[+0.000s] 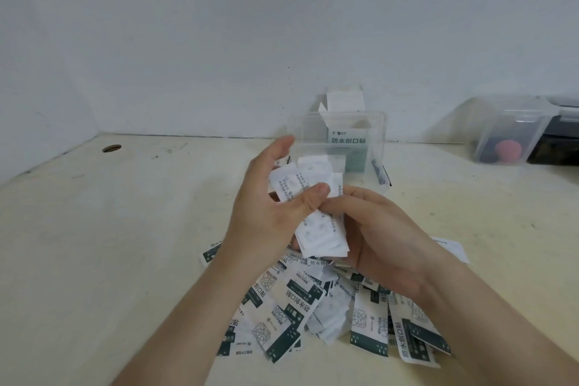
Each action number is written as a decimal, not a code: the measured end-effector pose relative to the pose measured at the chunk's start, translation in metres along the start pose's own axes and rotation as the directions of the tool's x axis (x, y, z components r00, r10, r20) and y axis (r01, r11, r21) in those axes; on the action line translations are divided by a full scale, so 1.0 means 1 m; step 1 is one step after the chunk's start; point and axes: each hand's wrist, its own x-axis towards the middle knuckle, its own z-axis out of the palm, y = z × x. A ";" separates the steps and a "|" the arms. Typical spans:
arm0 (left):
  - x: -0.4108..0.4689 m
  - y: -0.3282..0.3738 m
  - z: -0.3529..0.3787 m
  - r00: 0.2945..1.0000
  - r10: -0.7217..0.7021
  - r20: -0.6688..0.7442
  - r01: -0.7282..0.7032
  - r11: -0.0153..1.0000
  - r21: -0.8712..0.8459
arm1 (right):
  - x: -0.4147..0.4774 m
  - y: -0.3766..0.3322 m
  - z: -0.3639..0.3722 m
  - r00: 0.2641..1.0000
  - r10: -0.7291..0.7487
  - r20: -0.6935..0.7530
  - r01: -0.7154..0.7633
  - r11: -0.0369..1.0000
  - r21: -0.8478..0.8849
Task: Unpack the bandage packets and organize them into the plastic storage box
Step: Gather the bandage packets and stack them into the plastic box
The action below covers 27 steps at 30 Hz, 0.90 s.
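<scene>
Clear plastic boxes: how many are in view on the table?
2. The centre box stands mid-frame toward the back of the table; the right box sits at the far right, a red object inside. No others show.

The person's body in view consists of a left forearm and a right forearm, both bare up to the frame edge, each ending in a bare hand, left hand and right hand, with a short, plain left thumbnail.

Left hand and right hand meet, both gripping 1 bandage stack.
</scene>
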 end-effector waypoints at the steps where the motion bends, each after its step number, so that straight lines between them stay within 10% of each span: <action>1: 0.000 0.001 0.000 0.998 -0.027 0.050 0.029 0.999 -0.041 | 0.000 0.001 0.001 1.000 0.019 -0.005 -0.019 1.000 -0.012; 18: -0.011 0.009 -0.002 0.870 0.010 0.492 -0.251 0.870 0.425 | -0.003 0.000 0.007 0.998 0.036 -0.060 -0.036 0.999 -0.008; 27: -0.012 0.002 0.002 0.873 0.193 0.448 -0.411 0.786 0.462 | 0.001 0.002 0.003 0.999 0.046 0.014 -0.046 0.999 0.009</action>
